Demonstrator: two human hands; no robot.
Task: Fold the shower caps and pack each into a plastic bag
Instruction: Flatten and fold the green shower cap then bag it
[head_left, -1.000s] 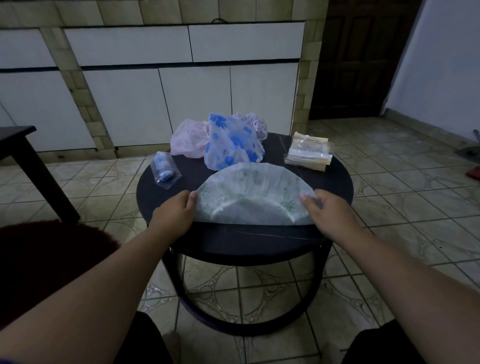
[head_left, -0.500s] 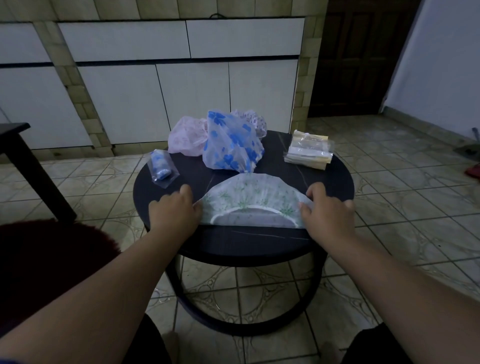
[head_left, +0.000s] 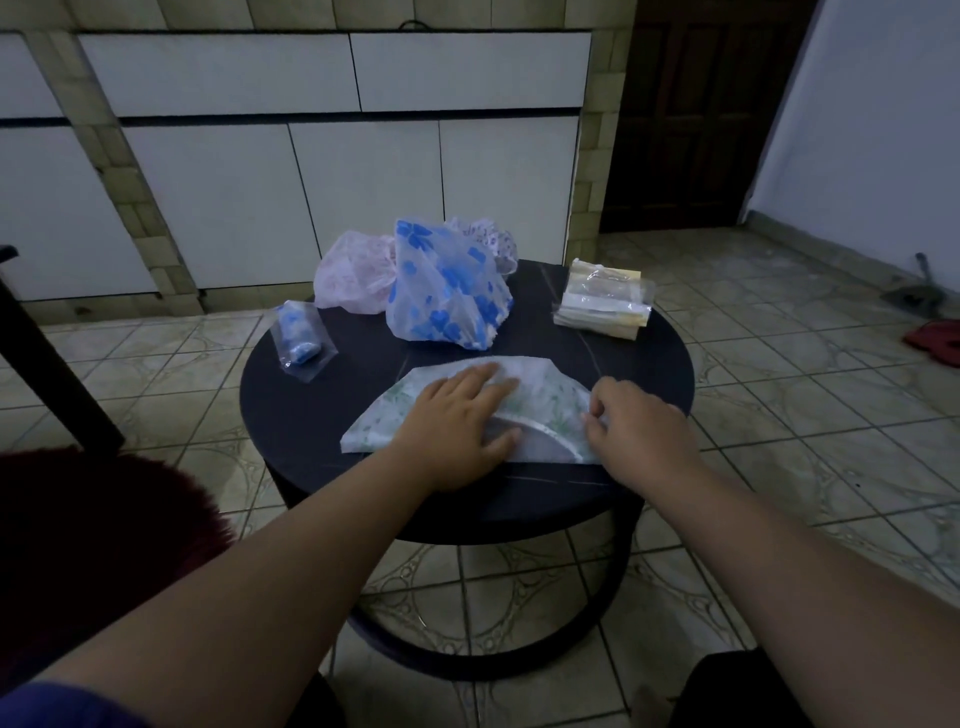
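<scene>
Round dark bench (head_left: 291, 415) in front of me, on a tiled floor (head_left: 779, 415). Green-print shower cap (head_left: 545, 395) lies flat at the bench's near edge, folded to a half-round. Blue-flower shower cap (head_left: 447, 291) sits crumpled at the back centre, pink shower cap (head_left: 348, 275) just left of it, a white patterned one (head_left: 493, 239) behind. Stack of plastic bags (head_left: 602, 301) at back right. One packed cap in a bag (head_left: 301, 338) at left. My left hand (head_left: 457, 421) is spread flat, pressing on the green cap's middle. My right hand (head_left: 639, 431) has fingers curled, pinching the cap's right edge.
</scene>
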